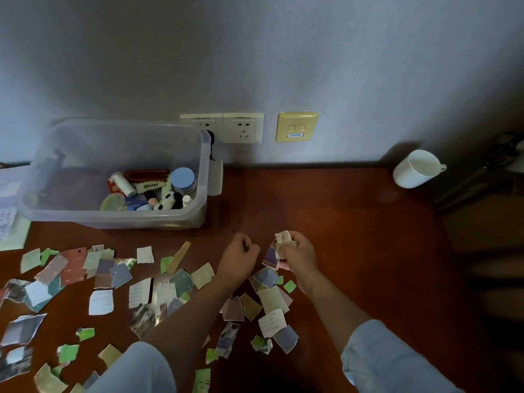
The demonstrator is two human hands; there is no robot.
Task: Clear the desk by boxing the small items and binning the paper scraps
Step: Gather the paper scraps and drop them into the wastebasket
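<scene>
Right hand [297, 253] clenched round a bundle of scraps [285, 242], centre frame. Left hand [239, 258] just beside it, fingers curled; can't tell if anything is pinched.

Risk: the bundle looks loose and uneven, so adding more could let pieces slip back onto the desk [354, 236]. Many paper scraps [181, 282] spread over lower left, some under the forearms; a sleeve sweep may push them off the edge. No bin in view, so the carry may be long.

Small items [153, 188] sit in the clear plastic box [113, 219], upper left. Reddish-brown wood desk, dim light. White mug [416, 168] upper right, wall sockets [243, 127] on the grey wall [283, 52].
</scene>
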